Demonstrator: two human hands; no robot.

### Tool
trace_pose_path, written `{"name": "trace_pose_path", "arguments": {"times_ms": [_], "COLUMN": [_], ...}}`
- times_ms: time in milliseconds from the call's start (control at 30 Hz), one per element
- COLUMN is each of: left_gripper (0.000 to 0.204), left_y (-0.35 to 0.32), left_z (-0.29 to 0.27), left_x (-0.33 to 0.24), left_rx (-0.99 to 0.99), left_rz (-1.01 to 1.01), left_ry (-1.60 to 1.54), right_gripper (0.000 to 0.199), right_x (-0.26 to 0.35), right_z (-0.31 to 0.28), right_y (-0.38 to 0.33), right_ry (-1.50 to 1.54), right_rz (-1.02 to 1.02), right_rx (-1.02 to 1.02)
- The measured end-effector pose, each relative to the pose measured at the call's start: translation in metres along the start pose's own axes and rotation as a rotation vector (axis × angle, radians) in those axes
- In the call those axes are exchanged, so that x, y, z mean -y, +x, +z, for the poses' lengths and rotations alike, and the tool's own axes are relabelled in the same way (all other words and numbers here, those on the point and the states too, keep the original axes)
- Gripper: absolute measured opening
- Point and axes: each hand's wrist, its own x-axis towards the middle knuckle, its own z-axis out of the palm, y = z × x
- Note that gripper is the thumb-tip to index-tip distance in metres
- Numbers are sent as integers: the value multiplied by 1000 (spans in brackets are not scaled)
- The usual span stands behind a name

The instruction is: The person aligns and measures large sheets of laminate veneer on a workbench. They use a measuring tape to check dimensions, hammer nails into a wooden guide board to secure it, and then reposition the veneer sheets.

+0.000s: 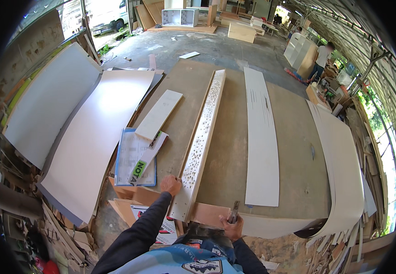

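A long narrow board [201, 137] with raised edges lies lengthwise on the worktable, its white face dotted with brown spots. My left hand [171, 184] is closed on the left edge of this board, close to its near end. At the table's near edge, to the right of the board, my right hand [232, 228] is closed round a short tool with a dark metal end [234, 211] pointing up; its exact kind cannot be made out. A white laminate strip [262, 150] with dark streaks lies apart from both hands, further right.
Left of the board are a white panel [160, 114], a paper in a blue-edged sleeve [124, 160] and a printed strip [148, 157]. Large white sheets [102, 128] lean at left; a curled sheet [341, 155] hangs over the right edge. A person [322, 59] stands far right.
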Motion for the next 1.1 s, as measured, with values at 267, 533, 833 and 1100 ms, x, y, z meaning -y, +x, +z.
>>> {"name": "trace_pose_path", "arguments": {"times_ms": [267,533,833,1100], "left_gripper": [41,62,75,67], "left_y": [-50,-81,-127,-114], "left_z": [33,23,0,34], "left_x": [-36,-82,-72,-48], "left_rx": [178,323,480,544], "left_rz": [11,-85,-15,108], "left_ry": [-111,-496,-593,-879], "right_gripper": [27,25,25,19], "right_x": [126,107,81,-31], "right_z": [-63,-59,-14,34], "right_y": [-32,-39,25,86], "right_ry": [30,52,658,654], "right_rz": [-286,-279,289,477], "right_rx": [57,127,212,-17]}}
